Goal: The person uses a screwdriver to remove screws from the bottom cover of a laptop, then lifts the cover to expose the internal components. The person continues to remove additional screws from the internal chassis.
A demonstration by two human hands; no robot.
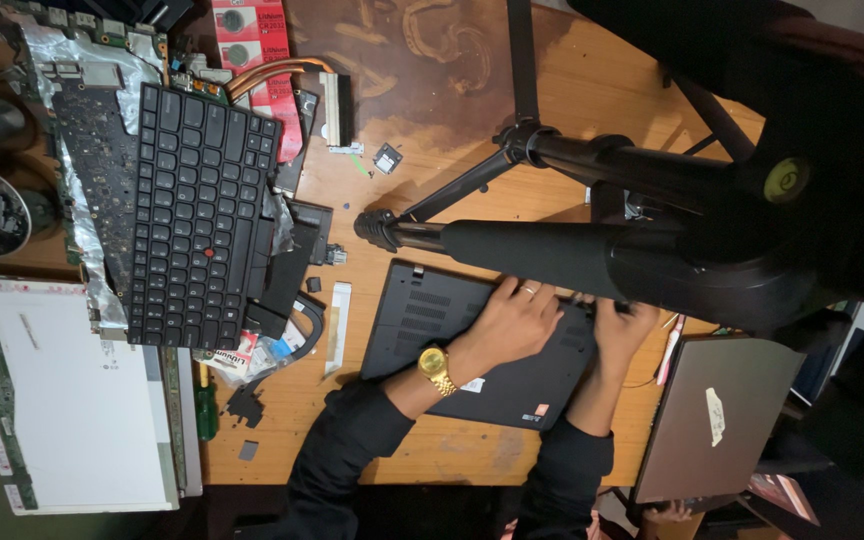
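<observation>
Left hand [514, 322] presses flat, fingers released, on the black laptop base [430, 322]; right hand [620, 328] touches its right edge, grip undeterminable.

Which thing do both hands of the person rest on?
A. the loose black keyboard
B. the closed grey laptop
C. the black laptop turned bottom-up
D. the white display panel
C. The left hand and the right hand both lie on the underside of the black laptop, whose vent slots face up; the keyboard, the white panel and the grey laptop lie apart from the hands.
</observation>
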